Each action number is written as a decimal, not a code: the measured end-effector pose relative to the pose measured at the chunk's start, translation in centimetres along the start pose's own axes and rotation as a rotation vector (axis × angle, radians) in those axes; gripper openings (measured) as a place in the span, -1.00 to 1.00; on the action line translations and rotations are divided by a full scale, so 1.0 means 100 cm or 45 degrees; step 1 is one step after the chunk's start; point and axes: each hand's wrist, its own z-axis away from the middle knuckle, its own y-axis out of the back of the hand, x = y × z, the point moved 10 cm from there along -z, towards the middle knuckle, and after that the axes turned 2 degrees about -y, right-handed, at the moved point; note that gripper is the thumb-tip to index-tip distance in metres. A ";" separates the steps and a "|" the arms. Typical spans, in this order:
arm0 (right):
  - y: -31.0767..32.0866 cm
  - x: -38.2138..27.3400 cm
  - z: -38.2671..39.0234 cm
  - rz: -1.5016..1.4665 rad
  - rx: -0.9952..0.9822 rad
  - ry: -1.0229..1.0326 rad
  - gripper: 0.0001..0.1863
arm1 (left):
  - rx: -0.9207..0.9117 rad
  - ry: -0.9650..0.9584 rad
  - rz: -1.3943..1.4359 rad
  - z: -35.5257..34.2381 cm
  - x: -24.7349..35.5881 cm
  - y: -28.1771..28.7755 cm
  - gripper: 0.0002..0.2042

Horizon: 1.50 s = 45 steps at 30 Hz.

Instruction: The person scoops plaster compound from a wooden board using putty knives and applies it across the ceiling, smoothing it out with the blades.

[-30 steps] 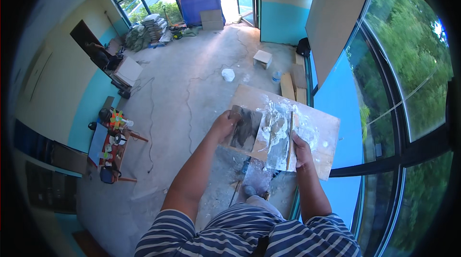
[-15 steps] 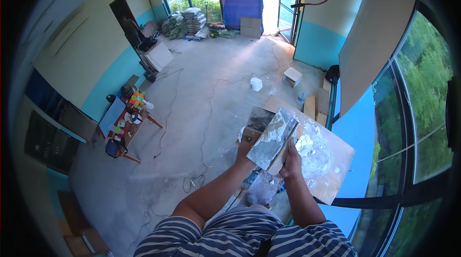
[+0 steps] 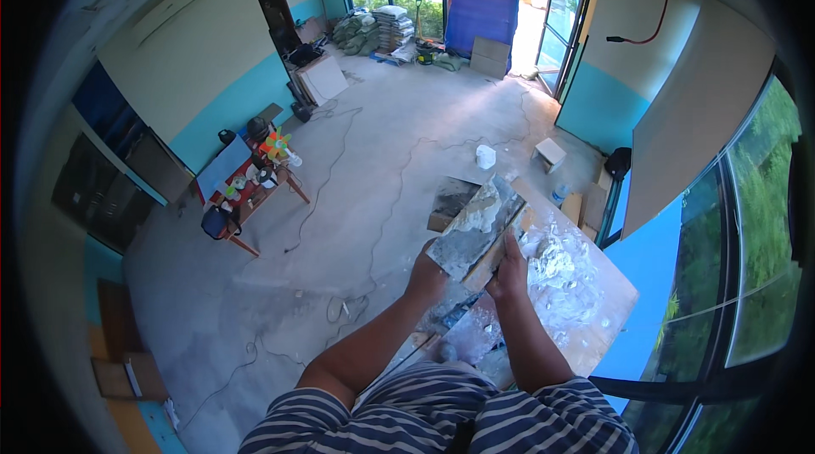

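Observation:
My right hand (image 3: 508,271) is closed on the wooden edge of a wide grey plastering blade (image 3: 463,246), its thumb lying along the wood. Wet white plaster (image 3: 484,206) clings to the upper part of the blade, which is held tilted. My left hand (image 3: 427,274) is closed at the lower left, its fingers mostly hidden behind the blade. Beyond the blade shows a dark flat plate (image 3: 452,197) with a brown lower edge; it seems to be in my left hand. Below and right of both hands lies a pale board (image 3: 607,305) smeared with a white plaster heap (image 3: 556,263).
A low table (image 3: 270,191) with tools and a colourful fan stands at left. Cables (image 3: 392,199) trail over the floor. Ahead are a small stool (image 3: 550,151), a white lump (image 3: 485,156) and a water bottle (image 3: 560,193). Stacked bags (image 3: 392,30) stand by the far window; tall windows line the right.
The room has shifted rightward and slightly down in view as my head turned. Both hands keep their holds; the blade and the dark plate have moved only slightly.

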 end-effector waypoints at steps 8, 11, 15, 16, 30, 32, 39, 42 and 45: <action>-0.027 0.018 0.001 -0.219 -0.068 -0.089 -0.45 | -0.317 -0.129 -0.725 0.073 -0.003 -0.027 -0.55; -0.030 0.019 0.000 -0.158 -0.075 -0.135 -0.47 | -0.194 -0.187 -0.988 0.075 0.001 -0.034 -0.54; -0.039 0.013 0.015 -0.044 -0.002 -0.194 -0.47 | -0.005 -0.338 -0.727 0.081 0.015 -0.049 -0.52; -0.045 0.009 0.020 -0.043 -0.007 -0.200 -0.47 | 0.050 -0.436 -0.683 0.084 0.022 -0.053 -0.49; -0.078 0.135 0.090 0.396 -0.327 -0.300 -0.60 | 0.686 -0.614 0.313 0.149 0.154 0.103 -0.60; -0.048 0.138 0.094 0.531 -0.252 -0.280 -0.61 | 0.717 -0.732 0.369 0.168 0.174 0.143 -0.55; 0.034 0.138 0.078 0.846 0.035 -0.432 -0.52 | 0.862 -0.875 0.258 0.276 0.232 0.243 -0.65; 0.007 0.127 0.095 0.850 0.117 -0.389 -0.44 | 0.963 -0.911 0.184 0.321 0.233 0.273 -0.68; -0.003 0.148 0.096 0.684 0.022 -0.511 -0.47 | 0.822 -0.929 0.256 0.351 0.230 0.277 -0.68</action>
